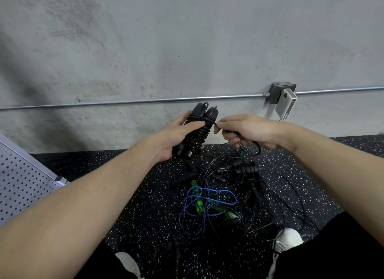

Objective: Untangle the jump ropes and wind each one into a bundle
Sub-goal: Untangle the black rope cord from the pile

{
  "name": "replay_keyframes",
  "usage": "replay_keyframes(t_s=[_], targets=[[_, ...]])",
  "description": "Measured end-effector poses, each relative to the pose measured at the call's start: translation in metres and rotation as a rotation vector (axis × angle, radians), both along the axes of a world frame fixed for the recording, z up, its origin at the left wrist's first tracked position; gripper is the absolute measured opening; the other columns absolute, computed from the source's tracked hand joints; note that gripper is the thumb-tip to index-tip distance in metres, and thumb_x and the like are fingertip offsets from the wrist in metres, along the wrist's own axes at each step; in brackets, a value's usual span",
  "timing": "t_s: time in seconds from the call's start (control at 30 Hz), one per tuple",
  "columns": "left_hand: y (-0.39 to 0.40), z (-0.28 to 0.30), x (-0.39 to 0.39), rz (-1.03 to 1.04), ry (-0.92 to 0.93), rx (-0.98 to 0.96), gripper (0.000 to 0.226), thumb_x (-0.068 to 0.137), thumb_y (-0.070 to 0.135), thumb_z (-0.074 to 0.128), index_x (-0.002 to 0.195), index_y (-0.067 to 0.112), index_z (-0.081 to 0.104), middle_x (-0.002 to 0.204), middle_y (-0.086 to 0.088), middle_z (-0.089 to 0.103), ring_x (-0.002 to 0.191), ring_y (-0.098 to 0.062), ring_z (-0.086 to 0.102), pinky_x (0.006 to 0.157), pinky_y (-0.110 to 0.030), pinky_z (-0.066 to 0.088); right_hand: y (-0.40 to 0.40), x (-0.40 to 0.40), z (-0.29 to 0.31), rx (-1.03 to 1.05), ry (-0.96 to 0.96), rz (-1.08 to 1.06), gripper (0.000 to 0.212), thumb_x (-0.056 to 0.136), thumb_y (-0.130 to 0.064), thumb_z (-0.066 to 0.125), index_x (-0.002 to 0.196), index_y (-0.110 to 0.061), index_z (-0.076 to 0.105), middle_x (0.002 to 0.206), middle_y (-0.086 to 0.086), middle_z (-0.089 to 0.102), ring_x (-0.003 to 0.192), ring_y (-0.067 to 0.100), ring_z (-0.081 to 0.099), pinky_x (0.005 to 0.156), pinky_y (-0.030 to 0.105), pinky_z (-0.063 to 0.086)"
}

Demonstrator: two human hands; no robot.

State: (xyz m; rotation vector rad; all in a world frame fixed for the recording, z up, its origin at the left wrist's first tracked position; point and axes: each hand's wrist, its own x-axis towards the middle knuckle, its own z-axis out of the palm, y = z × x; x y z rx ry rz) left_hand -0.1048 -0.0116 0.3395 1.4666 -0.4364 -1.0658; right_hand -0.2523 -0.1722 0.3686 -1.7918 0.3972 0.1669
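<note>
Left hand [176,135] clamps black rope bundle [195,131]; right hand [247,131] pinches its cord. Rope tangle [220,195] on speckled rubber floor [145,206], concrete wall [187,39] behind.

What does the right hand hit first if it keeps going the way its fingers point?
The right hand points left, pinching the black cord. First in line is the wound handle bundle in the left hand. They look almost level, but depth is unclear.

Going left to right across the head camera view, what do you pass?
Perforated metal panel → left hand → black handle bundle it grips → right hand pinching the black cord → grey outlet box on the wall.
</note>
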Motion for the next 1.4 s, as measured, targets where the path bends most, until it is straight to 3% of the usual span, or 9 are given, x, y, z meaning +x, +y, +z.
replay_keyframes(t_s=[0.23,0.37,0.5,0.57,0.73,0.97,1.2,1.33,1.4], targets=[[0.002,0.008,-0.009,-0.064,-0.135,0.097,0.073,0.080,0.077,0.048,0.122,0.019,0.065,0.091,-0.006,0.075,0.078,-0.026,0.074,0.063,-0.035,0.057,-0.003,-0.003,-0.005,-0.120,0.007,0.101,0.023,0.106,-0.028,0.047,0.100,-0.013,0.064,0.055,-0.006,0.041,0.051,0.014,0.045,0.061,0.034,0.041],[0.001,0.010,-0.009,-0.021,-0.083,0.097,0.051,0.101,0.062,0.045,0.111,0.018,0.068,0.084,-0.006,0.073,0.071,-0.025,0.072,0.066,-0.034,0.056,0.000,-0.010,0.003,-0.243,0.040,0.046,0.046,0.104,-0.047,0.043,0.075,-0.013,0.053,0.052,-0.002,0.048,0.053,0.017,0.055,0.054,0.018,0.048],[0.003,0.015,-0.007,0.043,-0.014,0.071,0.044,0.102,0.052,0.048,0.107,0.013,0.069,0.081,-0.006,0.073,0.066,-0.025,0.071,0.058,-0.030,0.055,-0.002,-0.011,0.001,-0.290,0.059,0.005,0.054,0.101,-0.061,0.035,0.079,-0.013,0.049,0.057,0.005,0.050,0.057,0.021,0.061,0.073,0.038,0.059],[0.004,0.016,-0.006,0.067,0.030,0.026,0.042,0.100,0.048,0.049,0.109,0.012,0.069,0.086,-0.007,0.072,0.065,-0.027,0.070,0.055,-0.028,0.054,-0.002,-0.009,0.000,-0.196,0.024,0.002,0.046,0.104,-0.054,0.035,0.087,-0.013,0.049,0.061,0.001,0.044,0.054,0.016,0.051,0.066,0.041,0.060],[0.007,0.018,0.001,0.095,0.130,-0.119,0.041,0.100,0.042,0.047,0.110,0.011,0.072,0.110,-0.012,0.067,0.061,-0.027,0.065,0.053,-0.028,0.051,-0.007,-0.011,0.004,0.003,-0.080,-0.015,0.027,0.106,-0.034,0.043,0.103,-0.018,0.064,0.078,-0.003,0.048,0.065,0.009,0.046,0.055,0.029,0.049],[0.008,0.021,-0.004,0.023,0.075,-0.165,0.050,0.102,0.046,0.041,0.097,0.014,0.079,0.103,-0.006,0.072,0.060,-0.019,0.062,0.058,-0.030,0.052,-0.014,-0.010,0.005,-0.129,0.106,-0.208,0.048,0.089,-0.064,0.059,0.093,-0.016,0.066,0.059,-0.011,0.036,0.052,0.009,0.030,0.048,0.025,0.027],[0.008,0.024,0.000,-0.042,0.053,-0.151,0.061,0.100,0.059,0.039,0.088,0.018,0.082,0.091,-0.004,0.070,0.056,-0.023,0.062,0.054,-0.029,0.049,-0.015,-0.004,0.009,0.320,0.053,-0.255,0.019,0.098,-0.036,0.059,0.096,-0.017,0.057,0.065,-0.009,0.029,0.054,0.007,0.023,0.045,0.017,0.029],[0.009,0.022,-0.005,-0.198,-0.047,-0.053,0.069,0.085,0.071,0.048,0.107,0.011,0.072,0.086,-0.009,0.071,0.060,-0.024,0.065,0.057,-0.032,0.056,-0.019,-0.004,0.007,0.314,0.084,-0.301,0.020,0.081,-0.031,0.073,0.089,-0.019,0.060,0.061,-0.011,0.033,0.051,0.004,0.029,0.045,0.014,0.030],[0.009,0.021,-0.009,-0.265,-0.152,-0.034,0.054,0.087,0.058,0.055,0.115,0.012,0.065,0.088,-0.011,0.073,0.064,-0.026,0.068,0.059,-0.034,0.060,-0.021,-0.006,0.004,0.274,0.135,-0.280,0.024,0.068,-0.032,0.075,0.080,-0.022,0.057,0.059,-0.010,0.034,0.050,0.004,0.029,0.049,0.015,0.030]])
